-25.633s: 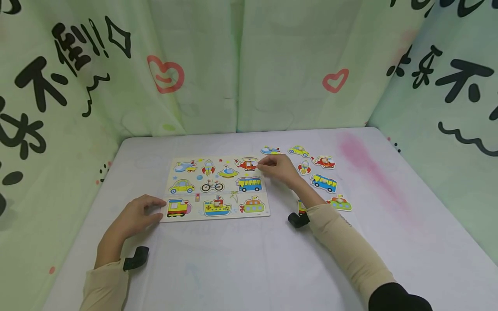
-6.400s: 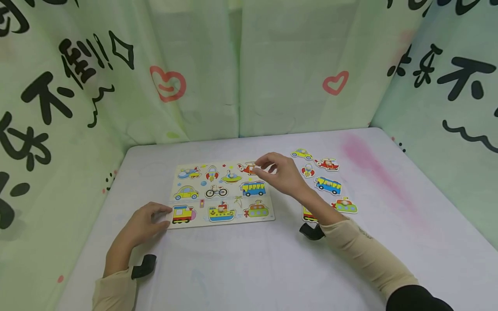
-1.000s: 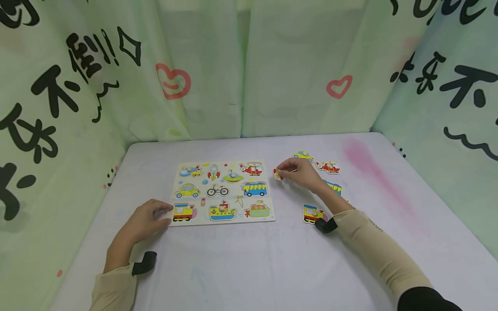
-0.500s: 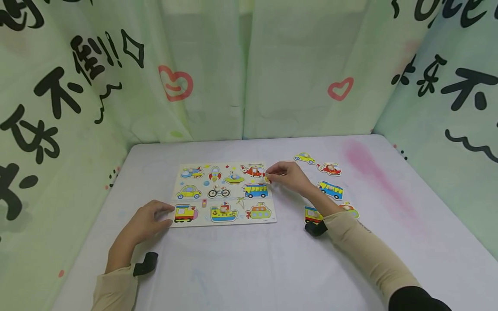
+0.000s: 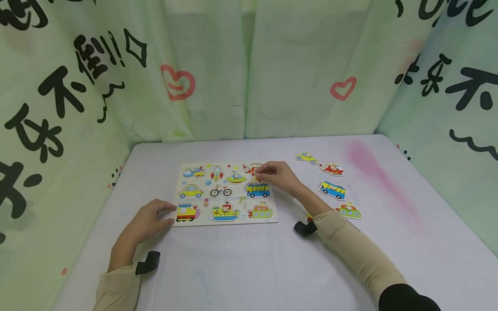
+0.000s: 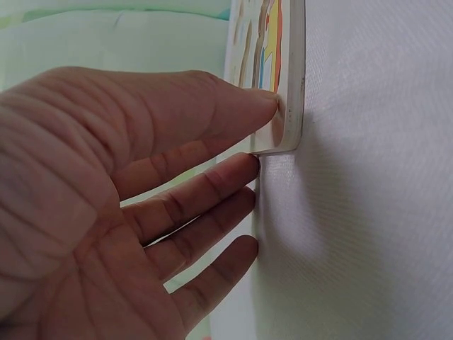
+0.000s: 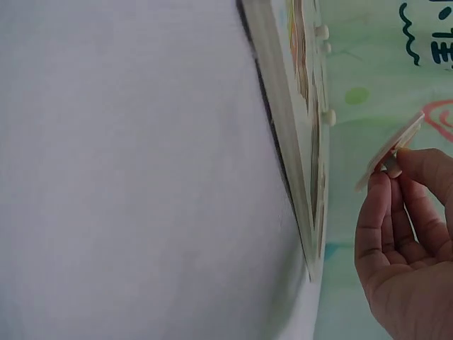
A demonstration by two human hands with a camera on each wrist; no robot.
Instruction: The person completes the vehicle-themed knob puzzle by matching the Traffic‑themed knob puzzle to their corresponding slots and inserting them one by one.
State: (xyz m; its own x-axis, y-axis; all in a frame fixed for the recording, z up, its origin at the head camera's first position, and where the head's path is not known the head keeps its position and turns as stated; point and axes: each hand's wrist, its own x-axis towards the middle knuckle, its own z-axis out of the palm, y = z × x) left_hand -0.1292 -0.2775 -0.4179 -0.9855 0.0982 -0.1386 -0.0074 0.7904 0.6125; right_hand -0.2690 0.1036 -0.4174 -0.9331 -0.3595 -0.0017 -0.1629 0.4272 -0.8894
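Note:
My left hand (image 5: 145,220) touches the left edge of a white picture puzzle board (image 5: 245,220) printed with vehicles. In the left wrist view the thumb rests on the corner of the puzzle board (image 6: 296,106), the other fingers spread behind it. Above the board's right side, near the printed helicopter, my right hand (image 5: 280,175) pinches a small rocket puzzle piece (image 5: 257,176). In the right wrist view the rocket puzzle piece (image 7: 386,152) is tilted and held by its knob between thumb and fingertips, apart from the board. Its printed face is mostly hidden there.
Right of the board lie loose puzzle pieces: a car (image 5: 306,158), a helicopter (image 5: 332,169), a bus (image 5: 332,190) and a submarine (image 5: 349,211). A train piece (image 5: 309,217) is mostly covered by the right wrist. A pale green curtain (image 5: 288,86) hangs behind the white tabletop (image 5: 233,268).
The plane piece has left the loose group, then the rocket piece was picked up. Over the last second my right hand carried the rocket left over the board. My left hand stays at its edge.

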